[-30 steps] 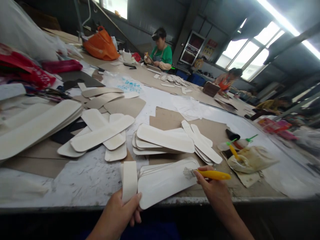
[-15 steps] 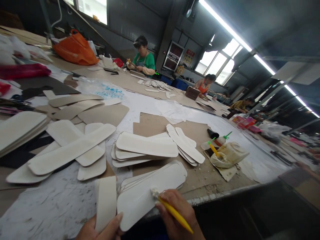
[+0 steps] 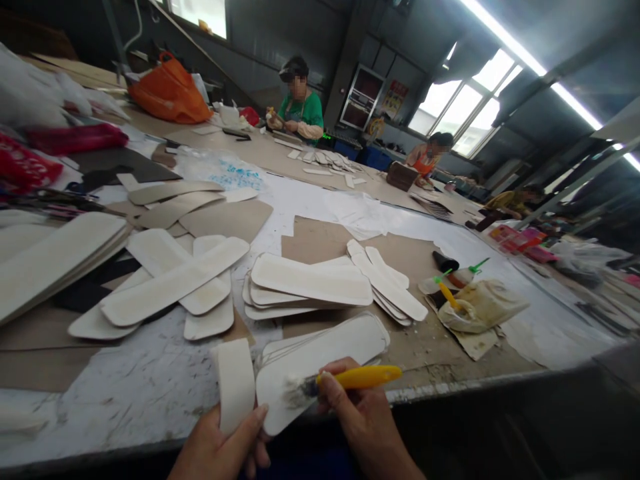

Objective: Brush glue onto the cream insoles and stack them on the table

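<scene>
My left hand grips the near end of a narrow white strip that stands up from the table's front edge. My right hand is closed round a yellow-handled brush. Its bristles rest on the near end of a long white rounded piece, the top one of a small stack on the brown cardboard.
More stacks of white pieces lie across the table, others to the left. A glue pot with a yellow brush sits at the right. Two other people work farther along the table. An orange bag lies at the back left.
My right hand has drawn the brush from the far end of the white piece down to its near end, and the handle now points right. The left hand kept hold of the strip.
</scene>
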Tool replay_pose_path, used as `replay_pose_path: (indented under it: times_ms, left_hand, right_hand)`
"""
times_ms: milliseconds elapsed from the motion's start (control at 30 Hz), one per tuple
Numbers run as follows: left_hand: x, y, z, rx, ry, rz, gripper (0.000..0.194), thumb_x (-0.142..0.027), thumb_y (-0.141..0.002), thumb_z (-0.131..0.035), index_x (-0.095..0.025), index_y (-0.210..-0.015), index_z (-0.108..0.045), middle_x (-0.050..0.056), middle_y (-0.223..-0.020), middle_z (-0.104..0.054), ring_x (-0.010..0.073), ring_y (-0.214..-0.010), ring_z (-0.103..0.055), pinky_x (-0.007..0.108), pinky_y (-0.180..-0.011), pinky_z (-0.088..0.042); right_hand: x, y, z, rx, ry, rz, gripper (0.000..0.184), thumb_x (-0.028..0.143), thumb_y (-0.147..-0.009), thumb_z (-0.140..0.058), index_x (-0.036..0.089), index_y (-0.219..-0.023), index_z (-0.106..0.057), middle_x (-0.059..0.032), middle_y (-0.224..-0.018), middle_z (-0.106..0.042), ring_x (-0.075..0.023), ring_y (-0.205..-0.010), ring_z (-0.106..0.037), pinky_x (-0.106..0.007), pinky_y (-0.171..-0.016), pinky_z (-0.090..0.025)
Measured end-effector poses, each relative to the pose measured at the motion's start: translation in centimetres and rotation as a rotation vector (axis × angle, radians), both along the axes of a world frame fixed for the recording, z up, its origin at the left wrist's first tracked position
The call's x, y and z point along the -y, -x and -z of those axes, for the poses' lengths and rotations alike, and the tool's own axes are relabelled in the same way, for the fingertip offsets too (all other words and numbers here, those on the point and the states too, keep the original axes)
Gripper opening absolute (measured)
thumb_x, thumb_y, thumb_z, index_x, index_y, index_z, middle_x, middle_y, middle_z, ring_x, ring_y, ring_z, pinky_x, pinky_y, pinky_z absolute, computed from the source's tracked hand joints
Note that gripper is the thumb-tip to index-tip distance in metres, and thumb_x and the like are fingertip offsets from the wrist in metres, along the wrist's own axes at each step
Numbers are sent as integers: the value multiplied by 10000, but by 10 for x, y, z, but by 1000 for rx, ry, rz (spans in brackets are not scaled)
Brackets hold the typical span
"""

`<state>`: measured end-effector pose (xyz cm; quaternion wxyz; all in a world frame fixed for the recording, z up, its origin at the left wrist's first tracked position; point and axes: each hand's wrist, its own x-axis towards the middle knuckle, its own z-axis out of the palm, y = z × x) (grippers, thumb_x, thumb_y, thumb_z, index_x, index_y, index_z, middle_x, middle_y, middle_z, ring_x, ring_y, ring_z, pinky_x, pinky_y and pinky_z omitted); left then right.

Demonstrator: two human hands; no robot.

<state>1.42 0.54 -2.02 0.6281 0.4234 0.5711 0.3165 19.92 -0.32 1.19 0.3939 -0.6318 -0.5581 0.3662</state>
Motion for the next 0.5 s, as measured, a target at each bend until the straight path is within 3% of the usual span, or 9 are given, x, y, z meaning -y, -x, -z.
replay_pose_path:
  times_ms: [133,233,400,500]
  left_hand:
    - [0,0,1,47,5,-28,360,-486,-663,-551,-160,-510,-557,33,-393,-586,142,-345,-496,236,-398,-368]
    - [-1,-1,-1,43,5,-33,349,-475,-658,-556,-156,-515,-553,35,-392,-586,140,-345,-497,235,-399,-366]
    - [-6,-1,-4,56,10,-56,326,-457,-644,-566,-149,-539,-538,22,-408,-567,131,-342,-485,220,-369,-333]
    - [-5,6,-9,9,-12,-149,316,-464,-609,-609,-159,-638,-529,-22,-435,-535,112,-322,-434,211,-344,-281]
  right_hand:
    - [-13,-51,-9,478,-218,278,321,471,-779,-509,163,-807,-591,-73,-740,-627,-204,-688,-599,-311,-607,-481]
    - [-14,-75,-17,633,-325,312,292,440,-796,-500,165,-828,-592,-84,-800,-637,-206,-734,-602,-316,-628,-490]
    - [-8,-61,-24,620,-346,250,248,403,-815,-486,179,-848,-588,-68,-803,-629,-184,-702,-592,-278,-581,-498]
    - [-6,-44,-33,541,-323,249,263,429,-818,-460,200,-808,-588,-69,-865,-625,-215,-813,-582,-326,-720,-482]
